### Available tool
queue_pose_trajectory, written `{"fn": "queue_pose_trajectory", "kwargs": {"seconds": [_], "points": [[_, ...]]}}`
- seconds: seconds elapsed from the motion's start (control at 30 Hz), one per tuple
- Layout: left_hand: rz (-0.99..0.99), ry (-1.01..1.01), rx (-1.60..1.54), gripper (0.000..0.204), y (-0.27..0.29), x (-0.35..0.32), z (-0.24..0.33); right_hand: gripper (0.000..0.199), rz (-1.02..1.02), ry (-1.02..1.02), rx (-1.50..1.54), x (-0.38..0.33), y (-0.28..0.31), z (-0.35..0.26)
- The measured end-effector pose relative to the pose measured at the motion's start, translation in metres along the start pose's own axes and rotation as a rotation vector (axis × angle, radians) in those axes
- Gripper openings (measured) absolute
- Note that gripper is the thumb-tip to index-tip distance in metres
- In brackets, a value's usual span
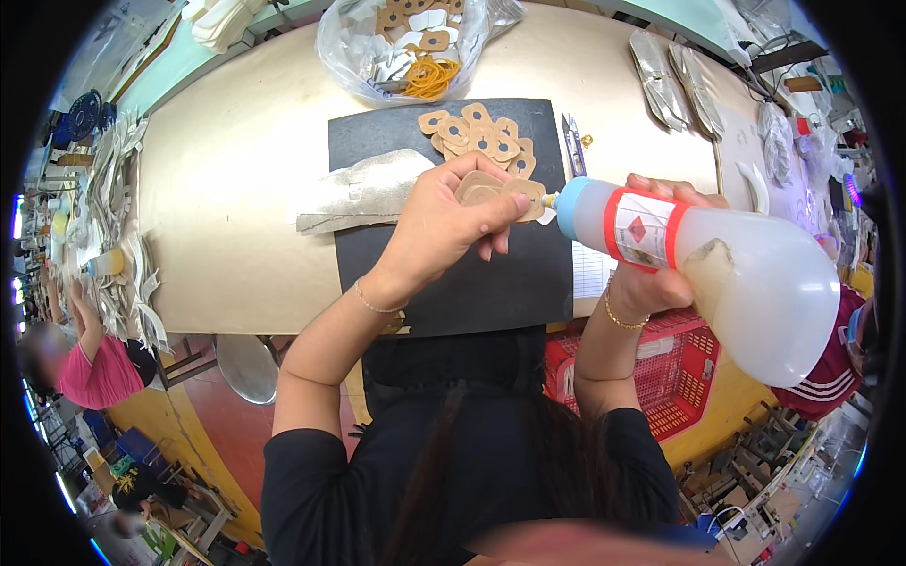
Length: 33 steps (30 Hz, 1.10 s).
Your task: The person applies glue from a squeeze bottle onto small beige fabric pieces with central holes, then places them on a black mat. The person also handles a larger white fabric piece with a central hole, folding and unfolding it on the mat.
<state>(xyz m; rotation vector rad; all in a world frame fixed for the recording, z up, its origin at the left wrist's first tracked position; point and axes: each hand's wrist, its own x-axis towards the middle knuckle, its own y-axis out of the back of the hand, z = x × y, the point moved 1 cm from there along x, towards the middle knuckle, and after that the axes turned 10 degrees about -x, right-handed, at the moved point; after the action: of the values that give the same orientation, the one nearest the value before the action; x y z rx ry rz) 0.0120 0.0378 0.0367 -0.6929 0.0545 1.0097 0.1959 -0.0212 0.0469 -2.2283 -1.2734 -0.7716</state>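
My left hand [451,219] pinches a few tan rounded patches [526,199] over the black mat [444,283]. In my right hand [661,274] lies a large translucent squeeze bottle [755,269] with a light blue cap and a red-bordered label. It is tipped sideways, and its nozzle [550,201] is at the edge of the patch between my left fingers; whether they touch I cannot tell. Beyond my hands, a loose pile of similar patches [483,140], several with a dark hole, lies on the mat. A silvery-gold cut piece [363,189] lies flat beside my left hand.
A plastic bag [342,52] of patches and yellow rubber bands [430,79] stands at the far side. Thread snips [573,144] lie right of the mat. Silvery pieces [661,80] rest far right. A red basket [684,377] sits below the table edge. Other people are at both sides.
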Motion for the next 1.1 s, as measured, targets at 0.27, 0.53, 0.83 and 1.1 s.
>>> {"fn": "queue_pose_trajectory", "kwargs": {"seconds": [0.27, 0.53, 0.83, 1.1], "points": [[0.006, -0.014, -0.052, 0.021, 0.002, 0.000, -0.004, 0.089, 0.148, 0.043, 0.025, 0.004, 0.008, -0.004], [0.016, 0.019, 0.056, 0.022, -0.001, -0.002, -0.001, 0.088, -0.058, 0.104, 0.254, 0.011, 0.001, 0.001], [-0.016, 0.043, 0.159, 0.017, -0.004, -0.003, 0.004, 0.091, -0.103, -0.065, -0.184, 0.005, -0.009, -0.017], [-0.053, 0.091, 0.176, 0.019, 0.001, 0.002, -0.001, 0.087, -0.042, 0.078, -0.012, 0.010, -0.003, -0.002]]}}
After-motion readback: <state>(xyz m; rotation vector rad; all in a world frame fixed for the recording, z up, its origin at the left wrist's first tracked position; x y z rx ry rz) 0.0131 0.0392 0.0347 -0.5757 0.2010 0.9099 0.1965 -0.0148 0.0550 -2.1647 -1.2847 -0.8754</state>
